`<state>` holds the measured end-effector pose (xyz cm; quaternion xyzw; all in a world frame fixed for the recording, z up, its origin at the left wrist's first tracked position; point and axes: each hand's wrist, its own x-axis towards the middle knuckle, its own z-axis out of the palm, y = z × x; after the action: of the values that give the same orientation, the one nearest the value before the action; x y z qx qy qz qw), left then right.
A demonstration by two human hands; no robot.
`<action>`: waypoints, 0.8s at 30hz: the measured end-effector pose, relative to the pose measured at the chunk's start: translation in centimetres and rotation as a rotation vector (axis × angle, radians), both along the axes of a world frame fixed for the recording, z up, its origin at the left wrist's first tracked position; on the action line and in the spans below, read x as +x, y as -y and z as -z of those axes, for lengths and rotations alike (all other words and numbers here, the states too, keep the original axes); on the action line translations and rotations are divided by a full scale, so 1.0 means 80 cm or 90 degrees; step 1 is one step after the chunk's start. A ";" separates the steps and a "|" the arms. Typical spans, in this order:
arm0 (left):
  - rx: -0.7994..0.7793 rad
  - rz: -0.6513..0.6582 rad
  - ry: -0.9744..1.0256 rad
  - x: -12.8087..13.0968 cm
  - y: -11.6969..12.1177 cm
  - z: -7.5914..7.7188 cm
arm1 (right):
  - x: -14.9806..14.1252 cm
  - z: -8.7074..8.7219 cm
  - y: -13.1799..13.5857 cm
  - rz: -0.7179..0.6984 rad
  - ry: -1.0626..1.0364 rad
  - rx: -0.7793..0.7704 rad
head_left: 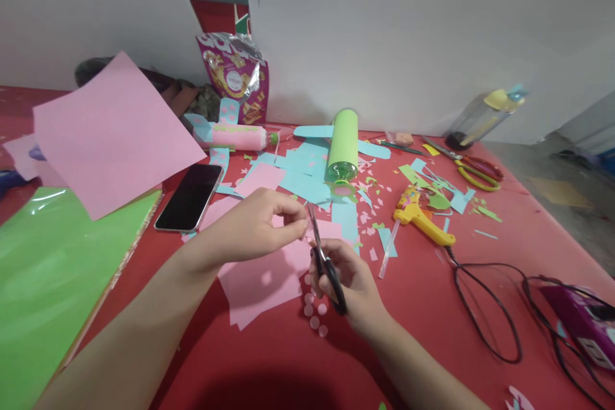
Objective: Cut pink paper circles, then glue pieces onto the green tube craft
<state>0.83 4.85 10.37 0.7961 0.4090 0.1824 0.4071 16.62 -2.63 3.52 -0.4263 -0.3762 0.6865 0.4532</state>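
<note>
My right hand (350, 275) is wrapped round the black handles of a pair of scissors (329, 269), whose narrow blades point up and away. Close beside the blade tips, my left hand (273, 221) has thumb and fingers pinched together; whatever they hold is too small to make out. Below the hands lie sheets of pink paper (262, 288). Several small, pale pink paper circles (314, 322) are scattered on the red table by my right hand.
A green paper-wrapped bottle (344, 138) and a pink one (237, 136) lie at the back. Rightward are a yellow glue gun (423, 218) with a trailing cord, and yellow-and-red-handled scissors (475, 173). A phone (189, 198) and green sheets (57, 269) lie leftward.
</note>
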 end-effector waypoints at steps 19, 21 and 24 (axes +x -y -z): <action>-0.061 0.055 -0.050 -0.014 -0.009 -0.001 | -0.003 -0.001 -0.002 0.009 0.026 -0.030; -0.059 0.052 -0.048 -0.012 -0.008 0.000 | -0.003 -0.002 -0.003 0.021 0.035 -0.047; -0.059 0.072 -0.059 -0.010 -0.008 0.001 | -0.002 -0.002 -0.004 0.041 0.029 -0.061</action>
<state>0.06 5.46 10.30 0.8057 0.3900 0.1032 0.4337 16.46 -2.34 3.68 -0.4749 -0.3392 0.6788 0.4457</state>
